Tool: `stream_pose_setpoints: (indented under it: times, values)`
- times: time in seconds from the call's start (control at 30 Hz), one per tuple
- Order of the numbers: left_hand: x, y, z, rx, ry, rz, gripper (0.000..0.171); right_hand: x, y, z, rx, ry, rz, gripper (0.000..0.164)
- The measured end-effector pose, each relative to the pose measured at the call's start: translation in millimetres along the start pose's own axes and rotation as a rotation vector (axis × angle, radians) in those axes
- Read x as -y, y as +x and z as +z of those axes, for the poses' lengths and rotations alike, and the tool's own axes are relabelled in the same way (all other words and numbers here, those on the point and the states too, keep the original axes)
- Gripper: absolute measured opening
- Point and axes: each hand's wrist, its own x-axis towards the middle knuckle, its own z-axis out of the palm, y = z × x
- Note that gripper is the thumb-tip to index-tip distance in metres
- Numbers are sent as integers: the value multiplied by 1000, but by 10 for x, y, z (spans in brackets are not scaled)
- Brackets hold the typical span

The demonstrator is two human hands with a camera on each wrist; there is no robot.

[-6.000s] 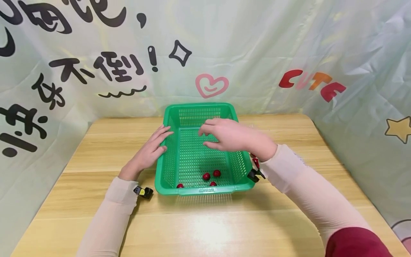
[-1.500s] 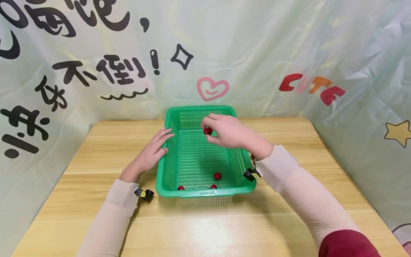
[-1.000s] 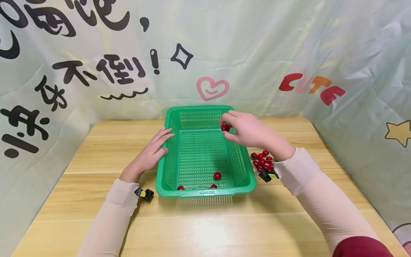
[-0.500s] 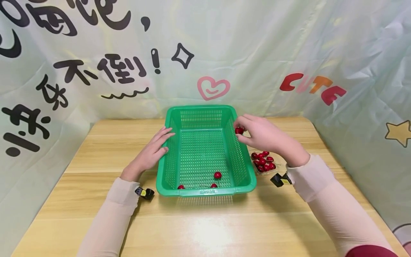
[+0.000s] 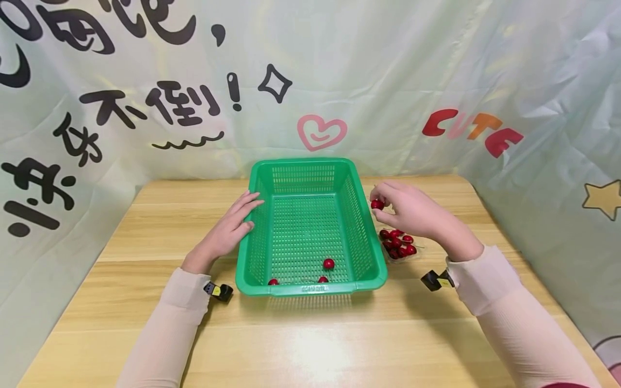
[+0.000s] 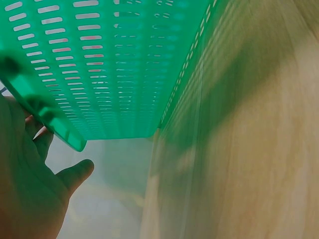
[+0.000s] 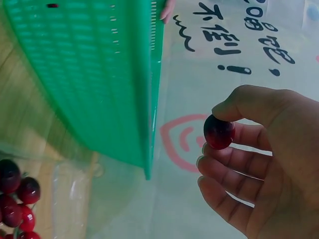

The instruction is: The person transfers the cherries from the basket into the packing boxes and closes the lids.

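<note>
Between thumb and fingers my right hand (image 5: 409, 213) pinches a dark red cherry (image 5: 377, 205), just outside the right rim of a green plastic basket (image 5: 310, 290). The right wrist view shows the held cherry (image 7: 219, 132) close up, its stem out of sight. My left hand (image 5: 224, 229) rests on the basket's left rim with fingers straight; in the left wrist view its thumb (image 6: 77, 173) stands apart below the rim. Inside the basket, near the front, lie a loose cherry (image 5: 329, 264) and two more partly hidden by the front wall.
A clear plastic box (image 7: 70, 199) of cherries (image 5: 398, 243) stands on the wooden table (image 5: 310, 345) right of the basket, below my right hand. A printed cloth (image 5: 388, 64) hangs behind and at both sides. Small black cameras (image 5: 436, 280) sit on both wrists.
My right hand has taken a cherry from the basket and carried it rightward over the rim to above the box. The left hand stays on the left rim.
</note>
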Motion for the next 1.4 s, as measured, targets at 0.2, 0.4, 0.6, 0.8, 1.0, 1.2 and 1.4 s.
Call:
stream_pose_setpoints:
  times: [0.2, 0.4, 0.6, 0.8, 1.0, 1.2, 1.4]
  values:
    - [1, 9, 1, 0, -8, -1, 51, -130, -121, 52, -1, 12, 44, 16]
    - [7, 6, 5, 0, -8, 0, 51, -239, -239, 140, -1, 5, 99, 16]
    - [12, 11, 6, 2, -11, -3, 51, -358, -315, 259, -3, 4, 157, 16]
    - [10, 9, 5, -3, -6, 7, 51, -446, -366, 369, 10, -10, 160, 17]
    - [14, 5, 10, -5, -11, 4, 51, -512, -405, 492, 29, -23, 164, 19]
    - [14, 4, 11, -7, -11, 7, 51, -560, -407, 626, 53, -30, 188, 18]
    - [6, 7, 11, -4, -10, 7, 51, -570, -395, 721, 61, -54, 205, 20]
